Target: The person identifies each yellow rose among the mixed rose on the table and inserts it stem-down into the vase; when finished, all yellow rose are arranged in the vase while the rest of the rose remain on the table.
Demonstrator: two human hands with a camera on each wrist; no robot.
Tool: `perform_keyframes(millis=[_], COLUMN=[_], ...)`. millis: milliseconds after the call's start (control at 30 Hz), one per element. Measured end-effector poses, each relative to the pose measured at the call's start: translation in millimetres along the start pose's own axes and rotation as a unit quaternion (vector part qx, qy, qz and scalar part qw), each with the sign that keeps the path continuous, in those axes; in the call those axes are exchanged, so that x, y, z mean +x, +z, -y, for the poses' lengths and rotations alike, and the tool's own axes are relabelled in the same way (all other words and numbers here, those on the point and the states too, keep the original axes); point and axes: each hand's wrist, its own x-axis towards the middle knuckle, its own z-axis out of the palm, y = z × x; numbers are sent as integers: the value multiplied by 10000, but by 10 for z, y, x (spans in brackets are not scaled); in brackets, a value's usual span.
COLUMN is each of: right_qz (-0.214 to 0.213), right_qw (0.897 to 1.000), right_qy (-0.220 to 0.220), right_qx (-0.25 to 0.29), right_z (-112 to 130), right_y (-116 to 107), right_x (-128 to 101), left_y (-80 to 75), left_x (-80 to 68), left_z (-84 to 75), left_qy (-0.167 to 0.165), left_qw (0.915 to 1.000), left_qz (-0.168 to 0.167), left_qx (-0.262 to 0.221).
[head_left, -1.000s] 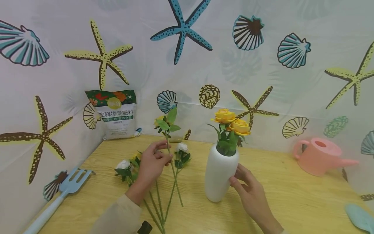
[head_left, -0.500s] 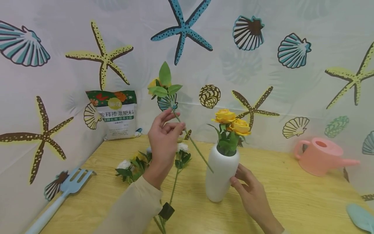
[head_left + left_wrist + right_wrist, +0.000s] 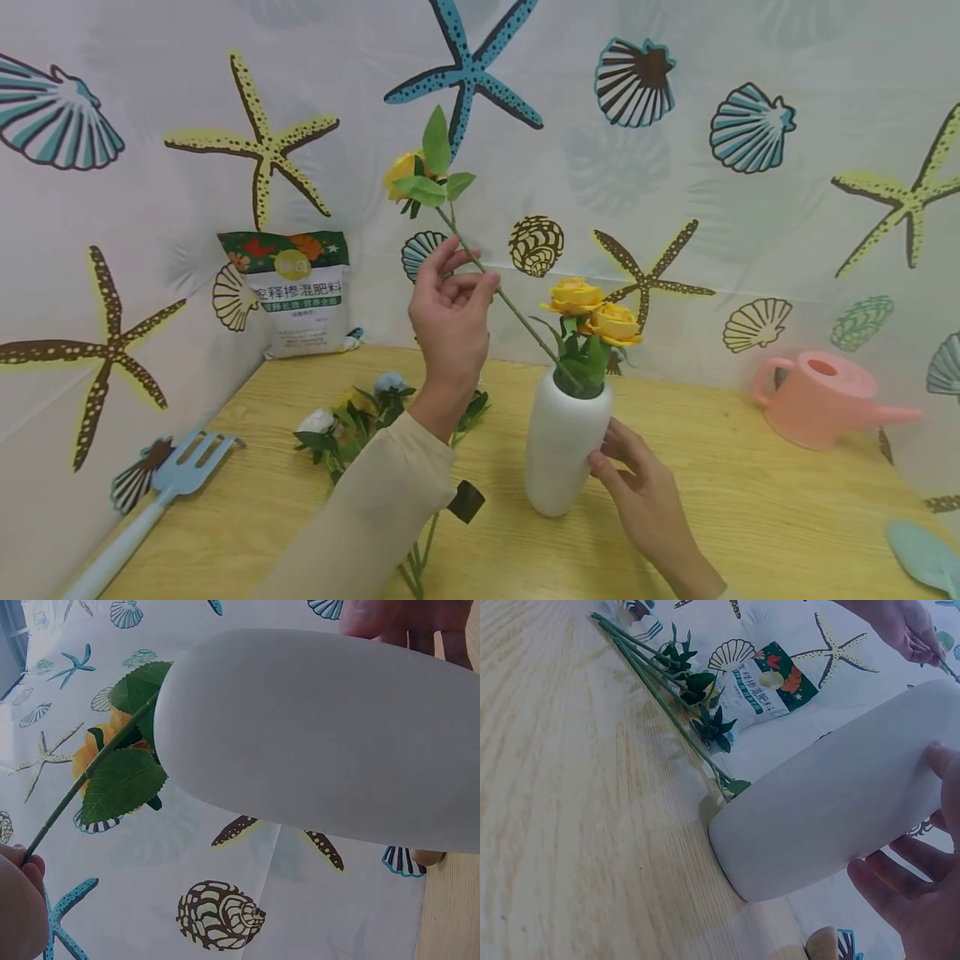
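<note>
My left hand (image 3: 452, 321) pinches the green stem of a yellow rose (image 3: 405, 173) between thumb and fingers. The bloom points up and left, while the stem's lower end is at the mouth of a white vase (image 3: 564, 454). How far the tip goes in is hard to see. Two yellow roses (image 3: 592, 312) stand in that vase, which rests on the table. On its right side my right hand (image 3: 645, 492) holds it, thumb toward the front and fingers round the back. The right wrist view shows those fingers (image 3: 896, 885) against the vase wall.
Several more stems with white, yellow and blue flowers (image 3: 390, 383) lie left of the vase, partly behind my left sleeve. A fertilizer bag (image 3: 300, 296) stands at the back left. A blue hand fork (image 3: 183, 471) lies left, a pink watering can (image 3: 817, 400) and pale-blue scoop (image 3: 926, 554) right.
My left hand has lifted the yellow rose from beside the other stems and carried it up and right, its stem end now at the vase mouth. The right hand has stayed on the vase.
</note>
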Motion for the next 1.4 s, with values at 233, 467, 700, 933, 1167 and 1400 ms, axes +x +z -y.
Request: perform_keyframes(millis=[233,467,700,933,1167,1400], right_qz=[49,66,66,54,48,42], right_qw=[10000,9998,9998,9998,9998,9998], right_qy=[51,170,170,198,185,188], right_qx=[-5,-24,-21,-56,-40,-72], right_z=[3,3,5,9,19,23], right_y=[-3,-8,-10,-14,-9,-10], right_x=[-5,-6,0,-9,-11,-13], left_y=[-2,-18,-9,22,-13,-35], left_x=[-70,-163,-220,-231,-308,-350], left_z=[105,212,253,244,276,282], left_qy=[222,-138,-364,-509,-802,-830], left_qw=[9978,9948,9936,9896,9809,9781], left_qz=[478,972,1042,1303,1686,1848], left_qx=[409,262,228,339,543,475])
